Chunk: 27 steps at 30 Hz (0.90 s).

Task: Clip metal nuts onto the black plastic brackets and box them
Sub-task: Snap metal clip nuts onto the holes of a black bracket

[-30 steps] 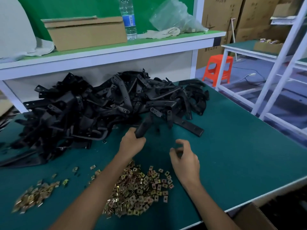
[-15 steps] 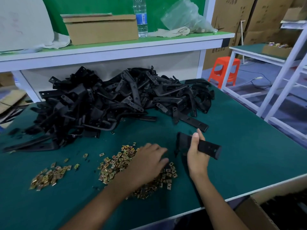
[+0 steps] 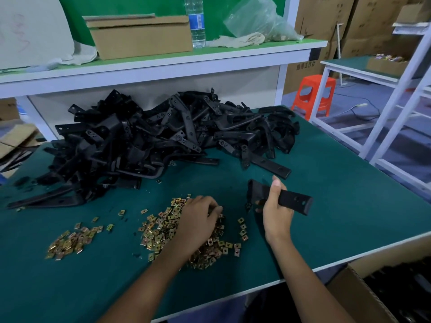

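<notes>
Left hand point(image 3: 198, 221) fingertips hidden; right hand point(image 3: 277, 212) covers bracket point(image 3: 295, 201) middle.

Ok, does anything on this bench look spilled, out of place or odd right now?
Nothing looks damaged. The metal nuts lie loose on the table, not in a container: one heap under the left hand, a smaller heap further left, and strays scattered between. The right hand grips one bracket.
</notes>
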{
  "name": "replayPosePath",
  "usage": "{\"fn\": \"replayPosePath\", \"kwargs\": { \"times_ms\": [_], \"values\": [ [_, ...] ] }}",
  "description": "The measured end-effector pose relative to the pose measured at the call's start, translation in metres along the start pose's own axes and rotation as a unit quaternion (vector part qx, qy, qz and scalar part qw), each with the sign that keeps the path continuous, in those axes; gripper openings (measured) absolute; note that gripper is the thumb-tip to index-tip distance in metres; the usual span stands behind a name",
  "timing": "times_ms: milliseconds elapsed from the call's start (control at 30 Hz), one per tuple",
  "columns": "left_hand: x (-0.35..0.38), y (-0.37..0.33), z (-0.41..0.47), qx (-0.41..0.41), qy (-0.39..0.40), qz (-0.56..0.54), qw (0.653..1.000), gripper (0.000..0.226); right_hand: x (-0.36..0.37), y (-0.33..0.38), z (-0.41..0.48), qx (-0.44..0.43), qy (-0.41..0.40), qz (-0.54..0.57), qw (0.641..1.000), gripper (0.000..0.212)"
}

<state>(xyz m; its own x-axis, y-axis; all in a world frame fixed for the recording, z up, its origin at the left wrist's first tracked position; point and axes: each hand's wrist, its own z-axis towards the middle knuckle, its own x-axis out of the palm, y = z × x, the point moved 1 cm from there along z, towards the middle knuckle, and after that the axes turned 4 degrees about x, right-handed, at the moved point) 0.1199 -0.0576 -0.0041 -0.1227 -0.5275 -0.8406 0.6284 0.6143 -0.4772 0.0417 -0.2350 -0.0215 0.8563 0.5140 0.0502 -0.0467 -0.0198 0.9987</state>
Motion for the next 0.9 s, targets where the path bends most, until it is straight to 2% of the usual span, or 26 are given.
{"fn": "replayPosePath", "kwargs": {
  "times_ms": [100,233,333,400,467,533,600,667,767,900],
  "values": [
    [-0.003,-0.004,-0.002,0.016,-0.004,0.014,1.0,0.02,0.0,-0.001,0.0,0.002,0.001,-0.004,1.0,0.046],
    [0.009,-0.033,0.002,0.085,0.055,0.065,0.993,0.035,0.001,-0.002,0.0,0.004,-0.008,0.01,1.0,0.049],
    [0.021,-0.046,0.006,0.116,0.093,0.155,0.977,0.03,-0.001,-0.003,0.0,0.007,-0.008,0.017,1.0,0.049],
    [0.024,-0.046,0.008,0.105,0.104,0.157,0.976,0.026,-0.002,-0.003,-0.001,0.007,-0.004,0.017,1.0,0.049],
    [0.024,-0.044,0.008,0.078,0.102,0.1,0.987,0.02,-0.002,-0.003,-0.002,0.016,0.003,0.021,1.0,0.047],
    [0.02,-0.041,0.007,0.025,0.091,-0.005,0.996,0.012,-0.003,0.0,-0.002,0.02,0.025,0.026,0.999,0.038],
    [0.014,-0.037,0.006,-0.04,0.066,-0.113,0.991,0.006,-0.006,0.002,0.0,0.041,0.063,0.053,0.996,0.025],
    [0.007,-0.033,0.004,-0.08,0.046,-0.202,0.975,0.012,-0.006,0.003,0.001,0.095,0.136,0.137,0.977,0.018],
    [0.0,-0.032,0.003,-0.143,0.019,-0.346,0.927,0.011,-0.001,0.004,-0.001,0.166,0.245,0.249,0.922,0.038],
    [-0.005,-0.039,0.001,-0.25,0.023,-0.534,0.807,0.006,0.008,0.006,-0.001,0.219,0.335,0.317,0.86,0.041]
  ]
}}
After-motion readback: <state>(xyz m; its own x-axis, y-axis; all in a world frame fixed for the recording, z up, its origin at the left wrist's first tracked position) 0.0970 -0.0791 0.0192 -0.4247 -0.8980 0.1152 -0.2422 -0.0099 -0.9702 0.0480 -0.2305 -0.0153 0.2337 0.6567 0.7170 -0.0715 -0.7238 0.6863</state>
